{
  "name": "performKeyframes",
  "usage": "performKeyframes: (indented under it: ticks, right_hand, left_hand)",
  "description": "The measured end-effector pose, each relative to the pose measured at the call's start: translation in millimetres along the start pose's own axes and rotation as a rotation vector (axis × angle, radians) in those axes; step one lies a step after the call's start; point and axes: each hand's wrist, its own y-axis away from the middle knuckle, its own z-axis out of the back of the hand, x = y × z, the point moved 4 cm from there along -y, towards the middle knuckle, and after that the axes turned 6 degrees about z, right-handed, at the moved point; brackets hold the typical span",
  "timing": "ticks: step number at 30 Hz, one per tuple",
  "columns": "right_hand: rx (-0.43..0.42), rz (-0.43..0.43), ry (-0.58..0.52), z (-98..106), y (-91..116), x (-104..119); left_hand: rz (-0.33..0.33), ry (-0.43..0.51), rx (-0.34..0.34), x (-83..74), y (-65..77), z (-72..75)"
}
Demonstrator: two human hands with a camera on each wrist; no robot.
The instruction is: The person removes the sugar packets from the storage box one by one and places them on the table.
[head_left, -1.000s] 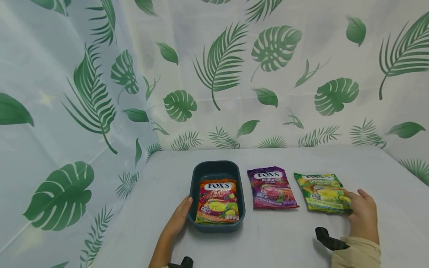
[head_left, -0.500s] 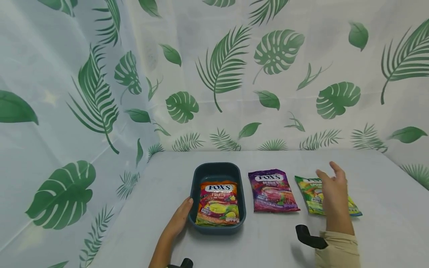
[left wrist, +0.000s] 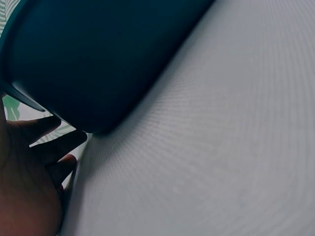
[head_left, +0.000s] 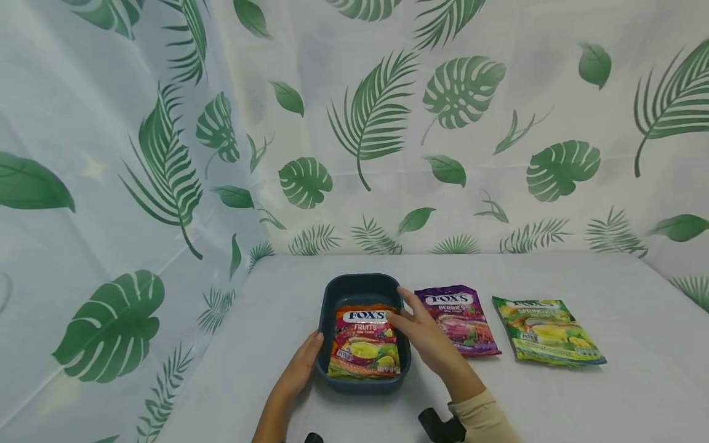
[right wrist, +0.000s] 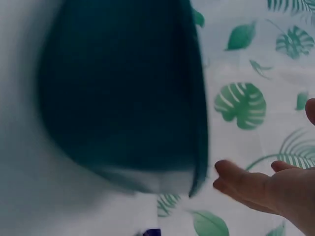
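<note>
A dark teal rectangular tub (head_left: 362, 387) stands on the white table with an orange-red bag of Fox's Fruits candy (head_left: 365, 352) lying face up in it. My left hand (head_left: 298, 369) rests along the tub's left side; in the left wrist view its extended fingers (left wrist: 58, 146) meet the tub's wall. Over the right rim reaches my right hand (head_left: 429, 338), fingers spread, thumb overlapping the bag's upper right edge in the head view. The right wrist view has its loose fingers (right wrist: 246, 184) beside the rim with nothing between them.
A purple Fox's Berries bag (head_left: 468, 326) lies right of the tub, partly behind my right hand. Farther right is a green-yellow Fox's candy bag (head_left: 554, 335). Leaf-printed cloth (head_left: 376, 184) hangs behind and to the left of the white table (head_left: 565, 406).
My right hand has let go of the green-yellow candy bag and swung left to the tub's right rim. That bag now lies flat. The left hand stays at the tub.
</note>
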Motion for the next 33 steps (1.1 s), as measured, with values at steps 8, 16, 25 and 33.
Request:
performKeyframes:
  ticks: [8, 16, 25, 33]
  right_hand:
    - [0.022, -0.085, -0.082, -21.3, -3.3, -16.9]
    - [0.034, -0.138, -0.097, -31.0, -3.8, -24.1]
    - [0.024, -0.17, -0.132, -32.8, -7.5, -27.3]
    - [-0.035, -0.201, -0.287, -32.0, -13.9, -32.9]
  left_hand:
    - [-0.033, -0.004, -0.008, -0.1, 0.4, -1.8]
    - [-0.052, -0.003, -0.012, -1.1, -0.4, -2.1]
    - [-0.015, 0.0, -0.016, -2.0, -1.2, -1.7]
    - [-0.046, 0.009, -0.01, -2.7, -0.2, -0.9]
